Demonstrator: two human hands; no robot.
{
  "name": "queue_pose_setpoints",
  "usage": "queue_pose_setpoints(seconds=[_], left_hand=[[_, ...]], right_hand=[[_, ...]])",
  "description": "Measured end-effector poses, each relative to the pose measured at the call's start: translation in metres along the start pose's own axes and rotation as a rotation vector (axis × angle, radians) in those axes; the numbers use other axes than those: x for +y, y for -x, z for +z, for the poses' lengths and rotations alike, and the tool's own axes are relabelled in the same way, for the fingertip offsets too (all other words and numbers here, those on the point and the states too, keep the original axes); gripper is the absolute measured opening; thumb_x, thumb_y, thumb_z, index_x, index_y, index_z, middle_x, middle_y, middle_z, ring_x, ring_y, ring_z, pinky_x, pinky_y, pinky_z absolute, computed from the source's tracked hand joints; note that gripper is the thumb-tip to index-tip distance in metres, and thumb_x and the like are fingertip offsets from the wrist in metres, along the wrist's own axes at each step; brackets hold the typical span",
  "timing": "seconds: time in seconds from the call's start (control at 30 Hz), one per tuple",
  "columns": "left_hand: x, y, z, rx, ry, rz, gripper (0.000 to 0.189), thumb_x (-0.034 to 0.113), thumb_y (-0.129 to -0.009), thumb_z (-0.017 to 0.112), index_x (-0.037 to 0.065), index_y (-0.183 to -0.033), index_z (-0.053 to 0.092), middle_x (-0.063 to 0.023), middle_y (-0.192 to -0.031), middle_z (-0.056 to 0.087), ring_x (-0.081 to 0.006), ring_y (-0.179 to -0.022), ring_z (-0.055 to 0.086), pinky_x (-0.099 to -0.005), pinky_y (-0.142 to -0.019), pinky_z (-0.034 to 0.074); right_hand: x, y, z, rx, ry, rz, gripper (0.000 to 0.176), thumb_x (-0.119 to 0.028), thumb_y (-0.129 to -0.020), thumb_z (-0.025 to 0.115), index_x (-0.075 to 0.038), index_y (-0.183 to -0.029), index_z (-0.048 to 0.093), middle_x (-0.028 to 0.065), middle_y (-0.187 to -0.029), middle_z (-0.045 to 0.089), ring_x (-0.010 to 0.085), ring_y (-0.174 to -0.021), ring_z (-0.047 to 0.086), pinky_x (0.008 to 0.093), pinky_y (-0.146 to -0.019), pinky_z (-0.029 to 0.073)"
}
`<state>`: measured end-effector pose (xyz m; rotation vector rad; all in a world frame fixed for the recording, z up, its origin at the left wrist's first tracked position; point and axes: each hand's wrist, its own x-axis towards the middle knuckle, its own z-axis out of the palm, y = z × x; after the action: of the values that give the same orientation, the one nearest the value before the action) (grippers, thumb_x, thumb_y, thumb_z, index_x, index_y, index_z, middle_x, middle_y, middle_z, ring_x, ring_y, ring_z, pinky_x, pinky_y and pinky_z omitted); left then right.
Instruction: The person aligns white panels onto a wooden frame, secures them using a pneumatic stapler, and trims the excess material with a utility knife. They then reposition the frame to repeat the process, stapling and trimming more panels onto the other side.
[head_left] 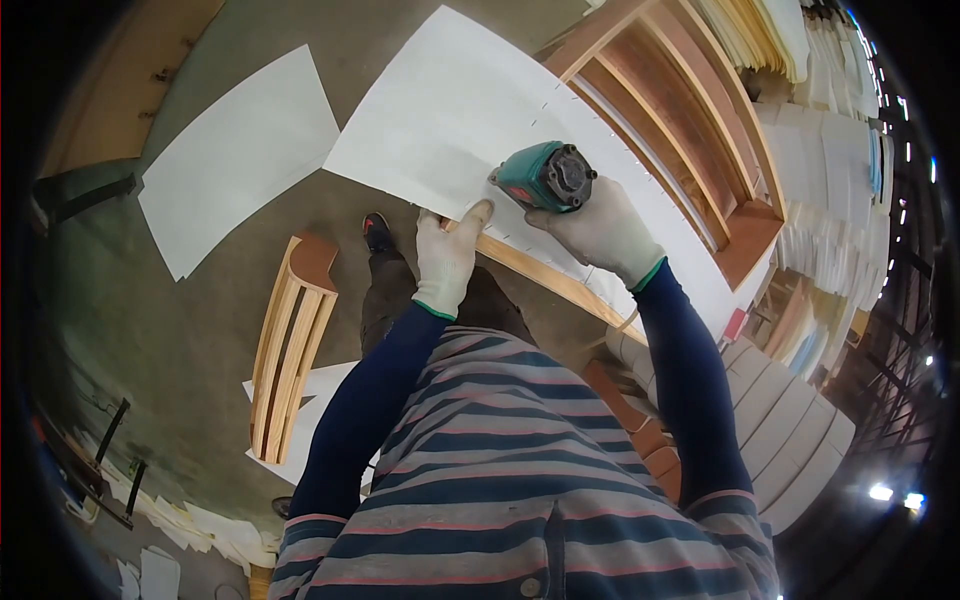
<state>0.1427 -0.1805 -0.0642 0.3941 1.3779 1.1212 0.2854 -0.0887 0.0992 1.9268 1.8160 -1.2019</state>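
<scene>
Striped shirt (470,450) is filling foreground; right hand (607,232) gripping teal staple gun (545,174), left hand (447,252) clasping white sheet (440,115) by edge.

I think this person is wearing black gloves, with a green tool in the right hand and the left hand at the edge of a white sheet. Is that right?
Not quite: the gloves are whitish, as the head view shows. The right hand does hold the green tool, and the left hand is at the white sheet's edge.
</scene>
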Motion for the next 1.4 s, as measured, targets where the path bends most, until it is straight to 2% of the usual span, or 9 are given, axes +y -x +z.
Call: queue_pose_setpoints(seconds=[0.3, 0.6, 0.7, 0.77, 0.83, 0.9, 0.97, 1.07, 1.4], left_hand=[[0.006, 0.003, 0.004, -0.011, 0.029, -0.063, 0.049, 0.013, -0.085, 0.080, -0.007, -0.124, 0.057, -0.0127, -0.117, 0.065, -0.0196, -0.107, 0.062, -0.0314, -0.096, 0.048], [0.003, 0.003, 0.007, 0.061, 0.001, -0.019, 0.043, 0.013, -0.085, 0.079, -0.008, -0.118, 0.060, -0.0136, -0.112, 0.069, -0.0199, -0.101, 0.065, -0.0317, -0.092, 0.050], [0.004, 0.002, 0.007, 0.018, 0.066, -0.034, 0.041, 0.010, -0.086, 0.079, -0.008, -0.118, 0.061, -0.0136, -0.112, 0.069, -0.0199, -0.100, 0.066, -0.0312, -0.092, 0.050], [0.003, -0.003, 0.007, -0.001, 0.122, 0.041, 0.043, 0.006, -0.086, 0.078, -0.008, -0.121, 0.058, -0.0137, -0.115, 0.068, -0.0200, -0.102, 0.066, -0.0311, -0.092, 0.051], [0.003, 0.000, 0.008, 0.044, 0.046, 0.039, 0.037, 0.007, -0.089, 0.076, -0.008, -0.120, 0.062, -0.0087, -0.112, 0.069, -0.0149, -0.100, 0.064, -0.0281, -0.090, 0.051], [-0.002, 0.000, 0.008, 0.048, 0.120, 0.001, 0.040, 0.006, -0.089, 0.076, -0.009, -0.122, 0.060, -0.0099, -0.112, 0.069, -0.0158, -0.100, 0.065, -0.0286, -0.091, 0.051], [-0.005, -0.002, 0.005, 0.025, 0.057, -0.020, 0.053, 0.007, -0.086, 0.078, -0.008, -0.129, 0.052, -0.0143, -0.119, 0.064, -0.0198, -0.107, 0.062, -0.0311, -0.097, 0.048], [-0.007, -0.002, 0.007, 0.050, 0.052, -0.006, 0.055, 0.010, -0.085, 0.079, -0.008, -0.129, 0.052, -0.0146, -0.118, 0.064, -0.0203, -0.107, 0.062, -0.0320, -0.097, 0.048], [-0.005, -0.002, 0.005, 0.054, 0.013, -0.014, 0.055, 0.011, -0.084, 0.079, -0.008, -0.128, 0.052, -0.0141, -0.116, 0.064, -0.0205, -0.107, 0.061, -0.0323, -0.097, 0.048]], right_hand=[[0.008, -0.009, 0.007, -0.007, 0.023, -0.105, 0.034, -0.035, -0.086, 0.075, -0.004, -0.100, 0.076, 0.0231, -0.085, 0.073, 0.0403, -0.084, 0.070, 0.0441, -0.077, 0.056], [0.017, -0.017, 0.017, 0.029, 0.085, -0.182, 0.032, -0.032, -0.086, 0.073, -0.003, -0.098, 0.076, 0.0224, -0.085, 0.072, 0.0416, -0.084, 0.070, 0.0444, -0.077, 0.057], [0.013, -0.014, 0.010, 0.004, 0.084, -0.013, 0.036, -0.036, -0.083, 0.077, -0.004, -0.098, 0.076, 0.0239, -0.088, 0.073, 0.0421, -0.086, 0.070, 0.0441, -0.079, 0.057], [0.016, -0.009, 0.005, 0.047, 0.053, -0.134, 0.038, -0.038, -0.081, 0.079, -0.004, -0.099, 0.076, 0.0248, -0.090, 0.073, 0.0412, -0.088, 0.070, 0.0440, -0.080, 0.056], [0.016, -0.001, -0.004, 0.109, -0.030, -0.134, 0.039, -0.038, -0.081, 0.079, -0.004, -0.100, 0.076, 0.0233, -0.089, 0.073, 0.0406, -0.086, 0.070, 0.0443, -0.078, 0.055], [0.010, 0.005, -0.019, 0.075, -0.003, -0.010, 0.041, -0.038, -0.082, 0.079, -0.002, -0.101, 0.075, 0.0237, -0.089, 0.073, 0.0400, -0.085, 0.070, 0.0438, -0.078, 0.055], [0.022, -0.007, -0.019, 0.098, 0.087, -0.063, 0.042, -0.038, -0.082, 0.078, -0.002, -0.102, 0.076, 0.0241, -0.088, 0.072, 0.0406, -0.085, 0.069, 0.0433, -0.078, 0.055], [0.007, -0.007, -0.023, 0.040, 0.058, 0.051, 0.043, -0.040, -0.082, 0.078, -0.001, -0.101, 0.076, 0.0246, -0.089, 0.072, 0.0412, -0.086, 0.069, 0.0439, -0.079, 0.055], [0.018, -0.024, -0.010, 0.074, 0.070, -0.094, 0.042, -0.040, -0.083, 0.078, -0.001, -0.100, 0.076, 0.0239, -0.087, 0.073, 0.0401, -0.086, 0.070, 0.0439, -0.079, 0.055]])
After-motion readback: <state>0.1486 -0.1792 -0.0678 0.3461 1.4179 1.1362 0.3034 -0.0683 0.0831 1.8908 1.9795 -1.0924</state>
